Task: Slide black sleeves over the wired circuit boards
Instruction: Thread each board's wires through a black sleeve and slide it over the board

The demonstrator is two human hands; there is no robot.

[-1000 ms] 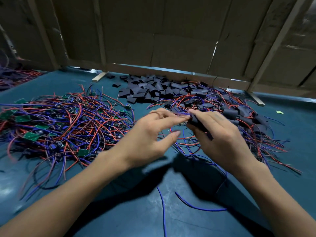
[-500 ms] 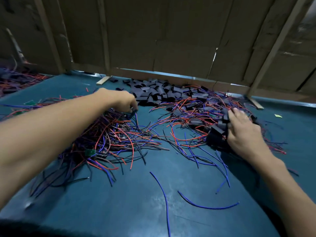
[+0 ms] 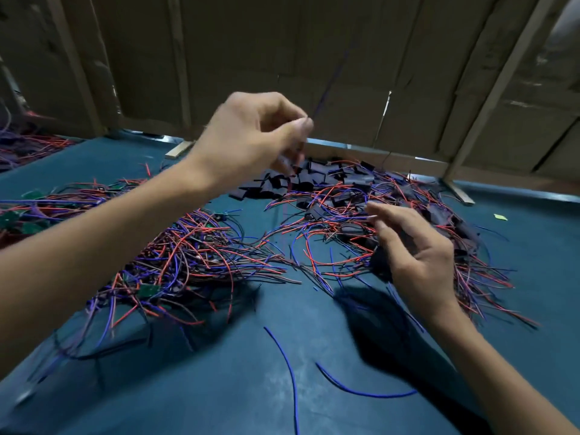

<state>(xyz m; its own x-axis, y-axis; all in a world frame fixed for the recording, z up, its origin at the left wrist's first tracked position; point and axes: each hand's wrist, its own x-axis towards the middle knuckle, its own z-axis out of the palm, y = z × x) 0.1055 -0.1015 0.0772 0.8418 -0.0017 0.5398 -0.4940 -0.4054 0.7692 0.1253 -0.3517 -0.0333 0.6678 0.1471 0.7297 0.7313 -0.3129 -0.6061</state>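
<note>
Left pile of bare boards point(image 3: 150, 290) with red and blue wires on the teal desk point(image 3: 282, 387). Left hand point(image 3: 251, 136) raised, grip pinching a thin blue wire point(image 3: 326, 89) running up; blurred. Sleeves point(image 3: 301, 180) heaped at the back. Right hand point(image 3: 414, 255) low over the right wire pile point(image 3: 408, 221), fingers loosely spread, grasping nothing. No legible writing.

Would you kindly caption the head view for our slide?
Left hand lifts pinched wires while right hand hovers open over tangled wired boards and black sleeves.
</note>
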